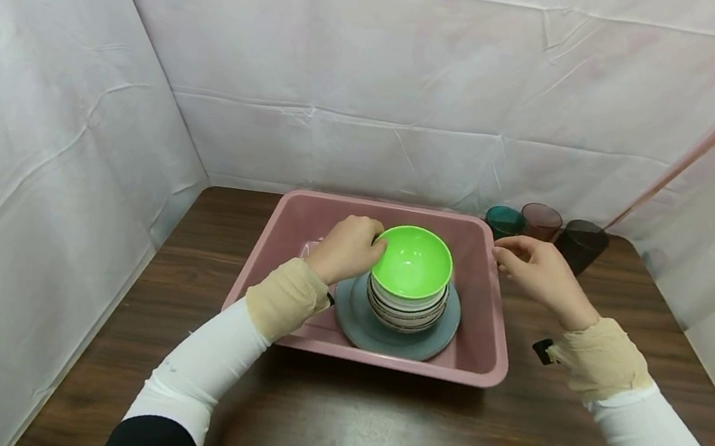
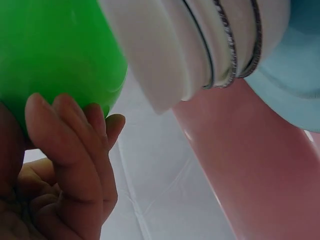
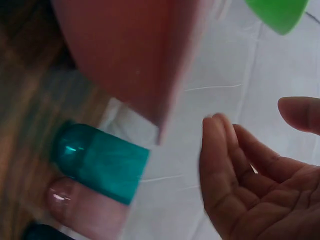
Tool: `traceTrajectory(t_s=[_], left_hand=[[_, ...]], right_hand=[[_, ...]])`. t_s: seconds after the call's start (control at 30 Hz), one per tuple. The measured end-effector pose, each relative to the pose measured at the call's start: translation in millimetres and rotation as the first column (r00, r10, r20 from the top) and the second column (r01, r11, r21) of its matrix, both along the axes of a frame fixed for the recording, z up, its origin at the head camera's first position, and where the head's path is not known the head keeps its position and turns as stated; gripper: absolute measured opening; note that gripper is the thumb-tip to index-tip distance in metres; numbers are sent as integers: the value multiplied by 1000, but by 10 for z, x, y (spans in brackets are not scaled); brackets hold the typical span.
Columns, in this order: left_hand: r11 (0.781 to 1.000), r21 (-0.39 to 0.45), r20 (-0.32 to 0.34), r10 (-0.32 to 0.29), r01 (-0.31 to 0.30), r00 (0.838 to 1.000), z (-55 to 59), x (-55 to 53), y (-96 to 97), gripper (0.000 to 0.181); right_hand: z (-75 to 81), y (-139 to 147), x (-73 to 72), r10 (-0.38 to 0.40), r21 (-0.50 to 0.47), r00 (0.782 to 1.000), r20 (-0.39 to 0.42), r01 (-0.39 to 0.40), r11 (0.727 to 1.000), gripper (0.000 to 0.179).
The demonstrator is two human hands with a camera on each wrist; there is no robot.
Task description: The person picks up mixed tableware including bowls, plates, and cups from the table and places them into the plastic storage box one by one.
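My left hand (image 1: pixel 348 248) grips a bright green bowl (image 1: pixel 412 263) by its left rim, fingers against the outside wall. The bowl is just over a stack of white bowls with dark bands (image 1: pixel 402 317), tipped slightly away from it in the left wrist view. That stack sits on a blue-grey plate (image 1: pixel 351 315) inside a pink plastic tub (image 1: pixel 490 364). My right hand (image 1: pixel 545 278) holds nothing; it hovers beside the tub's right rim, thumb and fingers apart and gently bent in the right wrist view.
Behind the right hand stand a teal glass (image 1: pixel 504 219), a pinkish glass (image 1: pixel 541 221) and a dark glass (image 1: pixel 581 243). Something transparent (image 1: pixel 309 248) lies at the tub's left side. White sheeting (image 1: pixel 376 88) surrounds the dark wooden table (image 1: pixel 369 430) at the back and sides.
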State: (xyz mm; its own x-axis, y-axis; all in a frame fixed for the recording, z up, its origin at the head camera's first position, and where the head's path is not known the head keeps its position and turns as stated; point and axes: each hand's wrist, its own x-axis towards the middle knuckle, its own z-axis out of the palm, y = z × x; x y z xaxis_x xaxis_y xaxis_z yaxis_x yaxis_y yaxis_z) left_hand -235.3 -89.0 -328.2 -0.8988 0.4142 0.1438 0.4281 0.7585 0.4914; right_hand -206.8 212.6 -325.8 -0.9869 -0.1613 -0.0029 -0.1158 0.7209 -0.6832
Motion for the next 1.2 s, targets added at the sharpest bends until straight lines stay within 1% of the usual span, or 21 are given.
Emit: traceTrajectory(t_s=[0.2, 0.3, 0.37, 0.53, 0.6, 0.8, 1.2], left_hand=[[1000, -17, 3, 0, 0, 1000, -59, -40, 30, 27], [1000, -26, 14, -5, 5, 1000, -82, -46, 46, 30], [1000, -30, 21, -3, 4, 1000, -98, -46, 57, 30], [999, -41, 25, 4, -3, 1000, -120, -43, 75, 31], [999, -48, 13, 4, -3, 1000, -125, -45, 79, 31], [996, -83, -20, 7, -8, 1000, -143, -64, 85, 35], [988, -156, -21, 4, -7, 1000, -214, -100, 83, 31]], right_hand=[[-232, 72, -48, -33, 10, 999, 28, 33, 999, 57], [-344, 61, -62, -47, 37, 999, 9, 46, 998, 60], [-414, 38, -65, -48, 58, 999, 2, 47, 997, 62], [-557, -29, -52, -26, 31, 998, 49, 24, 999, 60], [-588, -50, -46, -25, 17, 998, 52, 24, 1000, 56], [-625, -72, -56, -51, 33, 999, 18, 50, 998, 47], [-670, -108, -26, -85, -44, 996, 25, 86, 995, 41]])
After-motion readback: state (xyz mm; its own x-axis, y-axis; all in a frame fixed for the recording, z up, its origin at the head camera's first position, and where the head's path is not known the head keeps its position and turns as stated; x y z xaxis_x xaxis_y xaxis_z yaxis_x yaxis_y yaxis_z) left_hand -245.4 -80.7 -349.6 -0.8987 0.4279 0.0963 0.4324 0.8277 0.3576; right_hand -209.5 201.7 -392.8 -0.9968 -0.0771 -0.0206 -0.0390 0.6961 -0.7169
